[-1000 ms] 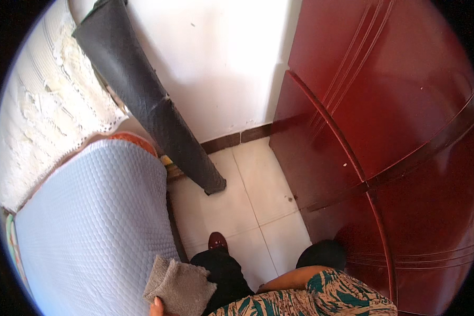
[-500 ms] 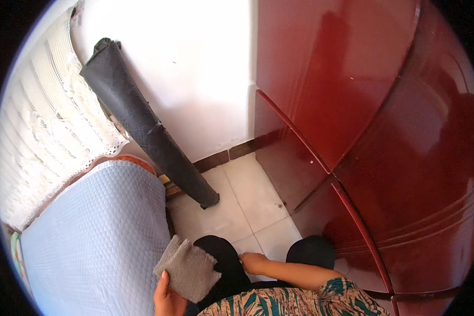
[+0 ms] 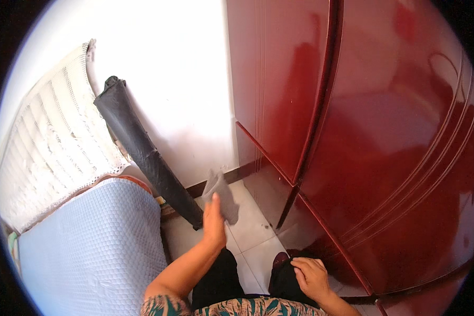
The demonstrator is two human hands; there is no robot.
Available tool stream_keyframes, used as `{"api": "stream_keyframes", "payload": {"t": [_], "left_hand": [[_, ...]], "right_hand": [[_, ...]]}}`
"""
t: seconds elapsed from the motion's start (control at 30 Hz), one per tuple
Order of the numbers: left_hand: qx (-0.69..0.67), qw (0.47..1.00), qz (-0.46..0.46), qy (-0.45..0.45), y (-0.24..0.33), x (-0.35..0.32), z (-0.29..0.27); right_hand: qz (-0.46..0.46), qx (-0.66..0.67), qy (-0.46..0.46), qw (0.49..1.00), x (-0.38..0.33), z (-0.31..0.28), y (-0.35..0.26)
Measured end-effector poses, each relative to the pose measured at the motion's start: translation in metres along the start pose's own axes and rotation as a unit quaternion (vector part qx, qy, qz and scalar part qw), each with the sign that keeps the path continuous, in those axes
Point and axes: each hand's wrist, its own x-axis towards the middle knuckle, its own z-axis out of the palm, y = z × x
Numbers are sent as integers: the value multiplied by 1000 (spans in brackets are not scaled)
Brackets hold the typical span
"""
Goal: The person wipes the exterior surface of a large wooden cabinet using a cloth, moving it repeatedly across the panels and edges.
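My left hand (image 3: 214, 224) is raised in front of me and grips a grey cloth (image 3: 222, 195), which hangs limp from the fingers just left of the glossy dark red cabinet (image 3: 379, 137). The cloth is close to the cabinet's lower left corner and I cannot tell if it touches. My right hand (image 3: 312, 275) rests low on my dark trouser knee with its fingers curled and nothing visible in it.
A long black rolled bundle (image 3: 145, 152) leans against the white wall (image 3: 179, 79). A pale blue quilted cushion (image 3: 89, 253) and a cream lace cover (image 3: 52, 152) lie to my left. White floor tiles (image 3: 253, 231) show between them and the cabinet.
My left hand has risen from near my lap and carried the grey cloth up toward the cabinet. My view has tilted upward and the right hand now lies on my knee.
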Motion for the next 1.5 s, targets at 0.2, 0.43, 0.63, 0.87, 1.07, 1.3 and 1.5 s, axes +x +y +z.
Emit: {"api": "stream_keyframes", "payload": {"t": [0.2,0.43,0.63,0.87,1.07,1.3,1.5], "left_hand": [[49,994,102,-11,-12,115,123],[105,977,179,-51,-14,161,186],[174,848,481,-139,39,104,227],[227,774,585,-87,97,154,253],[79,949,301,-57,31,252,194],[215,914,338,-58,-43,168,175],[238,710,629,-207,14,119,209]], "right_hand": [[8,27,6,1000,9,10,14],[6,64,-175,983,54,54,47],[30,52,-179,982,52,75,50],[42,90,-235,967,56,80,60],[29,120,-195,973,59,91,63],[67,102,-283,951,60,86,70],[72,89,-273,955,63,81,63]]}}
